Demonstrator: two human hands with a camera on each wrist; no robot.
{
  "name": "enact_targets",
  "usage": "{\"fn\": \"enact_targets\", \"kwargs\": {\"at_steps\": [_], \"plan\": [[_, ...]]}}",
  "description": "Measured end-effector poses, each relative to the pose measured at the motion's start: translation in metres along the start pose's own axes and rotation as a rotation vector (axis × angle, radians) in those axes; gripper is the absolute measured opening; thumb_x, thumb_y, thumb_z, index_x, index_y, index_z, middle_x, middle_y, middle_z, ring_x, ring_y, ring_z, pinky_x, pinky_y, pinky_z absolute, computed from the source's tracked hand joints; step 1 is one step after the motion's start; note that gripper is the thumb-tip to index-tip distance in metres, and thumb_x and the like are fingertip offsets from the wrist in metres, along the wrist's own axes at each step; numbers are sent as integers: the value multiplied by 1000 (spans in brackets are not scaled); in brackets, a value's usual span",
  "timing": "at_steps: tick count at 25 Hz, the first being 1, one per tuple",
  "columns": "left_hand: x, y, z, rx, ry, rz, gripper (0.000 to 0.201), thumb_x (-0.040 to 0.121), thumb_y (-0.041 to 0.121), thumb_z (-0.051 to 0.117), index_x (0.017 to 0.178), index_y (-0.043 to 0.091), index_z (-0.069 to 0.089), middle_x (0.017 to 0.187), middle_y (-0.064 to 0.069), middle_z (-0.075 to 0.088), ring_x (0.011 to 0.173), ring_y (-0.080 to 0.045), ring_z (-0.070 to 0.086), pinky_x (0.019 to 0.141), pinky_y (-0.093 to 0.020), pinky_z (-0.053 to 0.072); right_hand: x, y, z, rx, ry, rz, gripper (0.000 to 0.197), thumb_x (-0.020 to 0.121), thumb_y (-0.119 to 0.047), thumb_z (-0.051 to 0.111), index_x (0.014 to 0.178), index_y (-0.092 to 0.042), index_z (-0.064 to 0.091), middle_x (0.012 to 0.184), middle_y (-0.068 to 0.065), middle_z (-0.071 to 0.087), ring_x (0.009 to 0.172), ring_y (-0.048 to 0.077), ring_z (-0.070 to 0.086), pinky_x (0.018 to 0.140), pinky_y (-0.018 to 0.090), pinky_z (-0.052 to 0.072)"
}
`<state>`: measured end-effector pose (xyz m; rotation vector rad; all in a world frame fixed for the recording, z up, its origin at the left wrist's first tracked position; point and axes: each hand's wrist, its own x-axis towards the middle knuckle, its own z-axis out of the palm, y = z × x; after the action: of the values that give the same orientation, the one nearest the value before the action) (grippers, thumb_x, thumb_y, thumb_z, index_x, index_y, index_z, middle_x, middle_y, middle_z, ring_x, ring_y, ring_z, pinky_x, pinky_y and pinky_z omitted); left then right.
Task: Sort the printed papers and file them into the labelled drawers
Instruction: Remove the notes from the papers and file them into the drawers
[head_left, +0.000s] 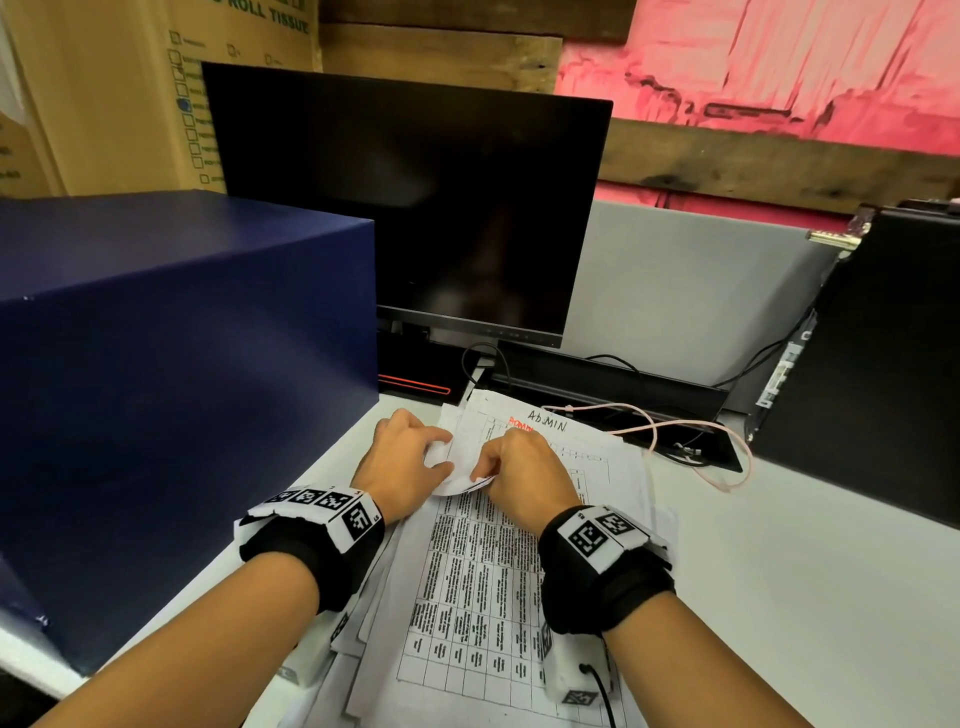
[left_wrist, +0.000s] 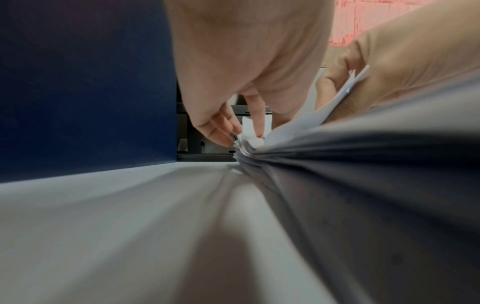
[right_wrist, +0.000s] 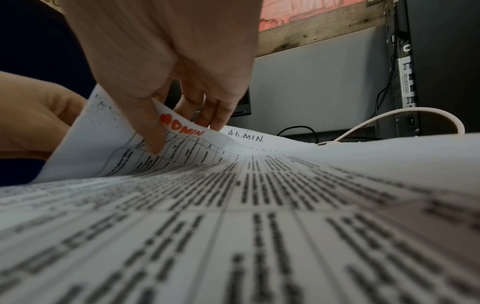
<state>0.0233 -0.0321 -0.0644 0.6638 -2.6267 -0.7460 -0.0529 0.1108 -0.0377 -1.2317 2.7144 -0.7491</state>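
A loose stack of printed papers (head_left: 467, 587) with tables lies on the white desk in front of me. The top sheet (right_wrist: 182, 144) bears "ADMIN" in orange marker; a sheet under it shows "ADMIN" in black. My right hand (head_left: 511, 467) pinches the top sheet's upper-left corner between thumb and fingers, curling it up. My left hand (head_left: 410, 462) grips the lifted corners at the stack's upper-left edge; its fingertips (left_wrist: 221, 137) curl onto the paper edges. The large dark blue box (head_left: 171, 405) stands at my left; no drawers or labels show on it.
A black monitor (head_left: 415, 208) stands behind the papers. A black computer tower (head_left: 878, 353) is at the right. A pinkish cable (head_left: 675, 436) loops on the desk beyond the stack. Grey partition (head_left: 685, 291) at the back. White desk surface (head_left: 805, 571) lies right of the stack.
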Motion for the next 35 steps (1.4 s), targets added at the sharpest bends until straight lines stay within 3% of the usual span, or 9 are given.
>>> {"fn": "enact_targets", "kwargs": {"at_steps": [2,6,14,19,23,28,31,33,35], "plan": [[-1,1,2,16,-52,-5,45,91,34,60,136,27,52,112,5,35,120,-17,28,106,-30,32,0,0,0,11,5,7,36,74,11,56,77,-20,74,91,3,68,92,21,59,76,36,55],[-1,0,2,3,-52,11,45,90,31,63,134,27,52,111,4,35,118,-17,26,106,-29,31,-1,-1,-1,22,-10,30,35,77,10,57,81,-21,74,100,5,64,92,21,60,77,35,55],[-4,5,-3,-18,-46,106,4,89,25,65,92,27,63,90,10,56,93,-10,38,82,-22,34,-2,-1,-1,74,13,41,34,78,9,60,85,-20,75,99,1,66,91,19,63,79,37,56],[-4,6,-4,-61,-42,67,17,87,23,65,74,32,58,75,16,55,76,-4,47,69,-21,38,-1,0,-2,95,99,74,23,81,2,62,82,-19,73,90,-2,66,84,20,63,75,37,56],[-4,7,-4,-67,-63,45,16,88,21,63,75,28,56,78,14,58,67,-6,51,65,-21,41,-4,1,-10,-18,160,143,2,85,-23,69,85,-22,71,92,-2,69,87,23,64,79,35,54],[-8,9,-6,-126,-113,96,19,92,17,57,75,21,50,71,9,53,61,-8,45,56,-14,37,0,15,-27,-173,182,159,11,91,-22,60,101,-22,63,96,0,67,95,25,63,87,35,48],[-12,14,-8,-201,-149,123,21,94,10,50,80,25,46,71,8,52,61,-7,44,55,-9,36,6,15,-29,-121,219,119,34,90,-17,61,120,-24,48,101,3,65,96,27,62,85,40,51],[-15,17,-9,-319,-184,125,23,92,3,44,88,25,51,73,-3,57,63,-13,48,59,-17,41,8,13,-31,-128,211,92,38,90,-16,60,125,-24,46,104,2,65,98,27,61,85,39,50],[-21,20,-12,-458,-216,104,26,90,4,42,100,22,57,88,-14,66,71,-20,58,65,-30,48,6,11,-37,-144,248,74,24,91,-18,59,114,-21,52,100,2,66,99,26,59,83,35,47]]}}
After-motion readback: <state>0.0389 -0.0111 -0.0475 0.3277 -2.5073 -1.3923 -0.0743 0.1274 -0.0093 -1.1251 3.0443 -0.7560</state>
